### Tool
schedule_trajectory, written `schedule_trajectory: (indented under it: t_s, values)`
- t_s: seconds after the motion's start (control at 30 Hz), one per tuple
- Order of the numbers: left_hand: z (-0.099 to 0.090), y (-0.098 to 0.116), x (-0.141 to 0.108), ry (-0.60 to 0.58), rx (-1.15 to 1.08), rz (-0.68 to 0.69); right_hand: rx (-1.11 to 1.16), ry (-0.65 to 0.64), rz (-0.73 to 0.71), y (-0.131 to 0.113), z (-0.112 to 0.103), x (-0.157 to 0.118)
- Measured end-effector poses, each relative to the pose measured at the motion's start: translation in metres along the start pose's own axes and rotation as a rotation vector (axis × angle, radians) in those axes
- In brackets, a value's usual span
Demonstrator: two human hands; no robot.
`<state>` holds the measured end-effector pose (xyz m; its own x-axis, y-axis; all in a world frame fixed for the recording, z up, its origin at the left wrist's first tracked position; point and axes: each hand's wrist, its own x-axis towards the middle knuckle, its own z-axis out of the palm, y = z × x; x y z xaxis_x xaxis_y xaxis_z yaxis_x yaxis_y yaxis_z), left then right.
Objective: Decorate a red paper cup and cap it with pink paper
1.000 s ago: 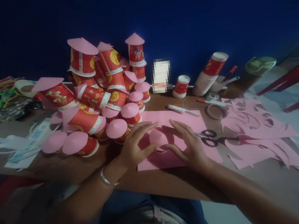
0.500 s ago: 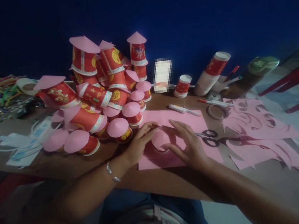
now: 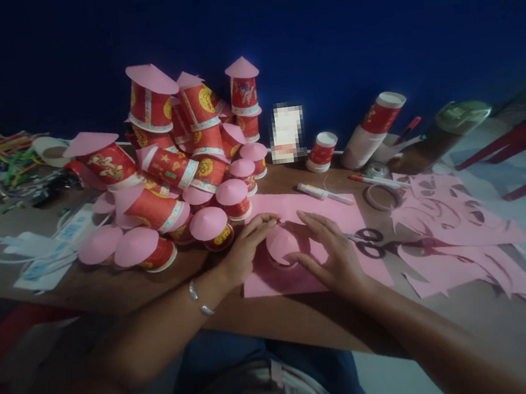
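Okay, both hands are at the paper cone (image 3: 279, 243), which sits over a cup (image 3: 284, 266) on the pink sheet (image 3: 337, 216), in front of the person. Left hand (image 3: 246, 250) curves round the cone's left and far side, fingers half bent; can't tell if it grips. Right hand (image 3: 330, 256) is spread wide, fingers raised, thumb over the cone's right edge (contact unclear), grasping nothing visible. Cup is mostly hidden beneath the cone.

Near the hands: scissors (image 3: 359, 244) just right of the right hand, their blades partly behind it; white marker (image 3: 313, 191) at the sheet's far edge. On the left, a heap of red cups with pink cones (image 3: 154, 210) crowds up close to the left hand, blocking that side.

Farther right, a ring-shaped roll (image 3: 367, 198), then cut pink scraps (image 3: 464, 233) spread over the table's right side. At the back: a pixelated white item (image 3: 287, 131), one upturned red cup (image 3: 322, 151), a tilted cup stack (image 3: 372, 129). Far left: white power strip (image 3: 56, 254) with cable, beside a tangle of coloured strands (image 3: 8, 155).
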<state>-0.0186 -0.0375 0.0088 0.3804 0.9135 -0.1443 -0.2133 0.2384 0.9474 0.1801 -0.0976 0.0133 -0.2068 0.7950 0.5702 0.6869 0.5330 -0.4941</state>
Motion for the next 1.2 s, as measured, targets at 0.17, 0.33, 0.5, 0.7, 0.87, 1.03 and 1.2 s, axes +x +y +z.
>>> schedule_trajectory:
  t_s: [0.17,0.33,0.5,0.7,0.87,1.03,1.2]
  values:
    - [0.003,0.007,0.004,-0.001,-0.022,-0.067,0.0,-0.003,-0.008,0.0,-0.001,0.001]
    - [0.006,0.01,0.006,0.012,-0.074,-0.109,-0.008,-0.004,-0.015,0.0,-0.001,0.001]
    - [0.009,0.012,0.006,0.021,-0.075,-0.112,-0.02,0.005,-0.023,0.0,-0.001,0.001]
    - [0.01,0.01,0.008,-0.014,-0.105,-0.148,-0.021,0.011,-0.031,0.001,0.001,0.0]
    - [0.01,0.008,0.005,0.021,-0.033,-0.065,-0.01,0.025,-0.052,0.003,0.002,0.001]
    - [0.01,0.006,0.001,0.036,-0.033,-0.025,0.0,0.025,-0.047,0.003,0.002,0.001]
    - [0.005,0.006,-0.002,-0.047,-0.096,-0.072,0.005,0.029,-0.045,0.002,0.002,0.001]
